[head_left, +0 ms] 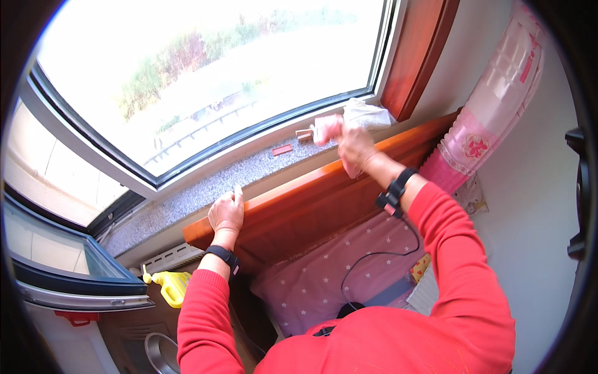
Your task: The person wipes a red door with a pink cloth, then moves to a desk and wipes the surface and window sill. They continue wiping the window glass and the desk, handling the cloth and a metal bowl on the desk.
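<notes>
My right hand [359, 148] is closed round a pink cloth [327, 129] above the granite windowsill [205, 187]. Part of the cloth hangs below the fist; hand and cloth are slightly blurred. At the left end of a reddish-brown wooden board [293, 194], like a headboard, my left hand [227, 212] grips the top edge. Its fingertips are partly hidden. A small flat reddish-brown piece [282, 149] lies on the sill. Beside the cloth is a small brown item with a light frame [304, 134], too small to name. Behind my right hand sits a crumpled white plastic bag [367, 114].
A large closed window [268, 128] rises behind the sill; an open sash [75, 249] juts in at left. Below it hangs a yellow spray bottle [173, 288] or jug. Pink star-patterned bedding [324, 274] lies beyond the board. A pink-and-white wrapped column [476, 134] stands right.
</notes>
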The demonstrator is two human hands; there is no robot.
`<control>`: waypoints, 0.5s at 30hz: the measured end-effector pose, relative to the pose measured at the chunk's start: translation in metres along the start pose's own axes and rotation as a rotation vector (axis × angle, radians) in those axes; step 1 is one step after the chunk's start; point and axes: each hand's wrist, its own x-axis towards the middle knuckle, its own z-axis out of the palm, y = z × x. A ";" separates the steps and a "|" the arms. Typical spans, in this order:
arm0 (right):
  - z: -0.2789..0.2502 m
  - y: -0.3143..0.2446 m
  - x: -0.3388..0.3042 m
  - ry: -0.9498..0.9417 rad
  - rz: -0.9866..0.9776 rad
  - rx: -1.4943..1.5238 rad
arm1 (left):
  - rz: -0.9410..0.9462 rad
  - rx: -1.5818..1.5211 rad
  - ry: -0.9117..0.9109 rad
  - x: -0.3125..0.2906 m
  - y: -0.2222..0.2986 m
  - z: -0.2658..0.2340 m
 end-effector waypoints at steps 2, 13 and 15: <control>-0.051 0.007 0.052 0.074 -0.035 0.027 | 0.008 0.017 0.002 -0.001 0.001 0.002; -0.319 -0.069 0.301 1.194 -0.258 0.590 | 0.024 0.055 0.034 -0.003 0.001 0.006; -0.347 -0.084 0.327 1.314 -0.270 0.356 | 0.044 0.060 0.051 -0.003 0.000 0.008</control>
